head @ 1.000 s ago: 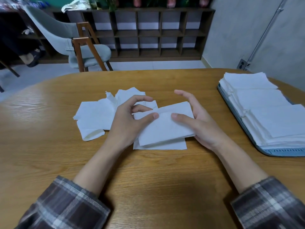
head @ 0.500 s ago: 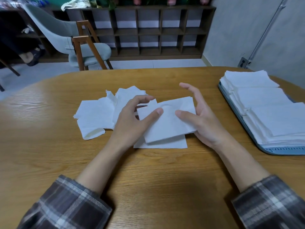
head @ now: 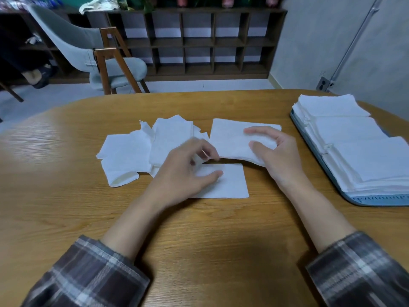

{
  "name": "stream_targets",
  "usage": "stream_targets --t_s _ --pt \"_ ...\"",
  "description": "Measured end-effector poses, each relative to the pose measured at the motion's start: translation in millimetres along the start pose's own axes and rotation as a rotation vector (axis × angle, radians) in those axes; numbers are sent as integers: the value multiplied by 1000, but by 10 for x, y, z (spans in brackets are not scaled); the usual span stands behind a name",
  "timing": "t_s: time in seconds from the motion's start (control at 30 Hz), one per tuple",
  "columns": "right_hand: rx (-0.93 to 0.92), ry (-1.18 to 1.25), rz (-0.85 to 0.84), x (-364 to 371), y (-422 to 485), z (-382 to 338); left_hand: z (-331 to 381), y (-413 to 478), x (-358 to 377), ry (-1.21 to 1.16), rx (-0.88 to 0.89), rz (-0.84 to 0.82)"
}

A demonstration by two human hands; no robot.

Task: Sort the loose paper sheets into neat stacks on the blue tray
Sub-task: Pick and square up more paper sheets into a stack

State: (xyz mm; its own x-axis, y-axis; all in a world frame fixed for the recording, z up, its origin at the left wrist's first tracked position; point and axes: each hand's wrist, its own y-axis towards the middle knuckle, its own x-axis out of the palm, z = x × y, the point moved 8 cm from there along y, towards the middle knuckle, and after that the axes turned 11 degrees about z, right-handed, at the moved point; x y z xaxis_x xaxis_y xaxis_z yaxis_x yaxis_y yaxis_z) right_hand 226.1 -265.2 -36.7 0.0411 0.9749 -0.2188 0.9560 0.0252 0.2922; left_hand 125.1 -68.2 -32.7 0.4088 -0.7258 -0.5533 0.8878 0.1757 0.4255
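Three overlapping stacks of white paper sheets [head: 345, 129] lie along the blue tray [head: 376, 199], which sits at the right edge of the desk [head: 199, 251]. The tray looks like smooth plastic with a rounded near corner, and the row of small marks on its near rim is too small to read. The sheets are soft and faintly textured, more tissue than card, with square-cut sides and slightly uneven stack edges. Your right hand [head: 274, 156] pinches a folded sheet [head: 230, 138] by its right end, thumb and forefinger on top and the other fingers beneath, holding it raised above the desk about midway between the left and right edges; its near edge sags a little. Just under it, a single flat sheet [head: 232, 185] lies square on the wood, and the thumb of your left hand [head: 188, 169] reaches over that sheet's left part. Your left fingers are loosely curled close to the raised sheet's near left corner, but they are blurred, so you cannot tell whether they grip it or only brush it. Left of both hands, toward the far edge, the loose pile [head: 168, 138] spreads out untidily, some pieces with torn, ragged edges and one rolled over at its near end. The desk is glossy wood grain with a curved far edge, and your plaid sleeves [head: 88, 278] cross its near edge.
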Motion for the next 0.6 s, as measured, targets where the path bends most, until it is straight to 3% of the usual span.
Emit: stream_targets --t_s 0.07,0.13,0.3,0.6 --pt "0 -15 -1 2 8 29 4 -84 163 59 34 -211" --pt "-7 -18 -22 32 -10 23 -13 -134 240 95 44 -289" --pt "-20 0 -78 89 -32 -14 5 -116 211 70 60 -239" --pt "-10 98 -152 127 -75 -57 -68 9 -17 -258 -205 10"
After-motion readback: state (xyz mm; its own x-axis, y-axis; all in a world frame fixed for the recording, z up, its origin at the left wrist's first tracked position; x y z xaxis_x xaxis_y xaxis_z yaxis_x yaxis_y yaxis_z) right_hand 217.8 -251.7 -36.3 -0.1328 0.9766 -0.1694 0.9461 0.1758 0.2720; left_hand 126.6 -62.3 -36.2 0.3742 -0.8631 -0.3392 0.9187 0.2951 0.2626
